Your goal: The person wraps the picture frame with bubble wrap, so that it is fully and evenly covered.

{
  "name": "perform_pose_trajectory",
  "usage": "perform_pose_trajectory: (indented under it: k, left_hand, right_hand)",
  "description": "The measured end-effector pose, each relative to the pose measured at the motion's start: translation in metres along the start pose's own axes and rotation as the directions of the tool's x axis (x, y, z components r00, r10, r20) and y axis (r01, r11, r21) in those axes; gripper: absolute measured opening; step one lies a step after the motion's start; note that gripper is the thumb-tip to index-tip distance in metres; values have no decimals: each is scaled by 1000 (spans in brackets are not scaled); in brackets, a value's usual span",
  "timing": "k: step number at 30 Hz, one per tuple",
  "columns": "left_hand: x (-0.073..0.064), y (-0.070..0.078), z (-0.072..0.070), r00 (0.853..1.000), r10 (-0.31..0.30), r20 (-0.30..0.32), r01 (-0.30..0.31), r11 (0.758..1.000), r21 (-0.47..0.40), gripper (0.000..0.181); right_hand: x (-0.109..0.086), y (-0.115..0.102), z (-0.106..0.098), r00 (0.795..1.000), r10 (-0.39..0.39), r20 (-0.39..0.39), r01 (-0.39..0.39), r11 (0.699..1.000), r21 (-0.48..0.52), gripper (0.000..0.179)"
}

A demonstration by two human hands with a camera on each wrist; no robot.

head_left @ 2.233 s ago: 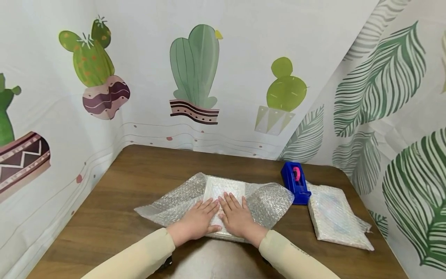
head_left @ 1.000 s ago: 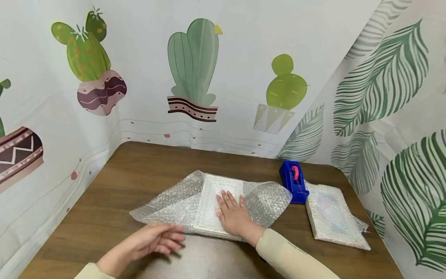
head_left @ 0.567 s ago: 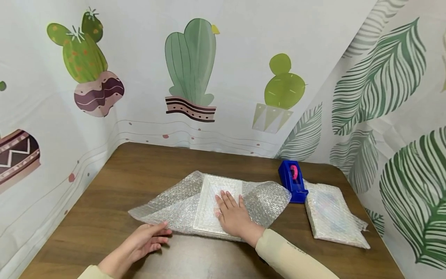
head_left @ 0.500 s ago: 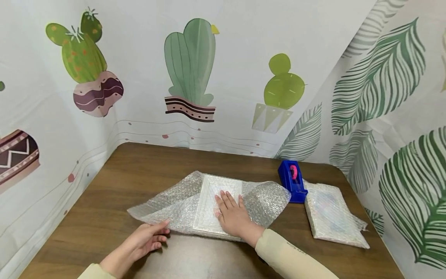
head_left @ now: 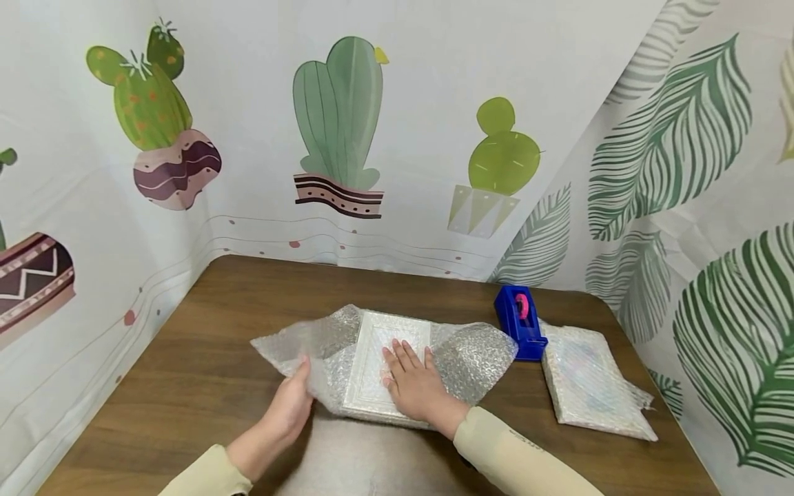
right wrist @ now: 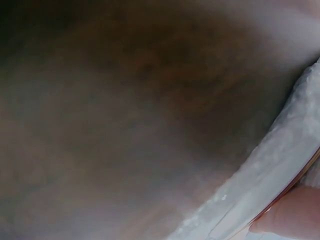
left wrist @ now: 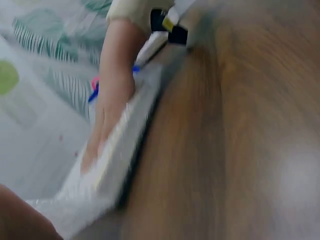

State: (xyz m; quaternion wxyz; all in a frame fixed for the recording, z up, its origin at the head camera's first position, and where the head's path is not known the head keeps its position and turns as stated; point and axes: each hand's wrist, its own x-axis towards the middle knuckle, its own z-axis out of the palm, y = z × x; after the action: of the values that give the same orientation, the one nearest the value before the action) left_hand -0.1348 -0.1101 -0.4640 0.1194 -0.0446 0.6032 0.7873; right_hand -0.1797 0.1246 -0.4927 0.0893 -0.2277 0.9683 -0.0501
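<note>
**Left hand [head_left: 290, 408] pinches the left flap [head_left: 331, 337], right hand [head_left: 414, 387] lies on a white frame [head_left: 372, 339]**

The left hand curls at the near edge of the left flap of bubble wrap, thumb uppermost; the flap stands partly raised above it, blurred toward the top. The fingers behind the wrap are mostly hidden.

The right hand lies flat, fingers extended, on the face of the white frame, which shows mainly to the left of those fingers and beyond their tips. Bubble wrap runs along the frame's near side. The right flap [head_left: 474, 362] spreads out, creased, just right of the right hand.

Beyond that hand and to its right stands a blue tape dispenser [head_left: 528, 343] with a pink roll [head_left: 523, 306] in it. Farther right lies a wrapped package [head_left: 586, 389], close beside the dispenser; whether they touch is unclear. Everything rests on a brown wooden table [head_left: 174, 393]. Beyond both hands hangs a white cloth [head_left: 422, 103] printed with cacti and leaves.
</note>
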Motion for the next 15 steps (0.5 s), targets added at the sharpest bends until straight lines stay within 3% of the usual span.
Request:
perform_pose_trajectory:
  k: [4,8,11,13,15]
  left_hand:
    - [1,1,31,999,34,-16,-32,994,102,65]
    - [3,-8,63,996,55,-63,-38,969,243,63]
    - [7,-19,79,994,84,-64,-61,951,304,56]
    - [8,-24,85,994,89,-61,-61,930,363,58]
    - [10,-28,89,994,100,-42,-71,894,443,59]
  right_hand:
    - [-1,-2,-2,1000,15,1,-15,1000,-9,57]
    - [-1,-4,-1,1000,30,-9,-30,999,-12,57]
    - [0,-5,1,999,36,-19,-36,999,-18,57]
    - [1,-5,1,999,36,-24,-37,999,-38,55]
    - [1,-6,1,999,35,-17,-37,996,-80,53]
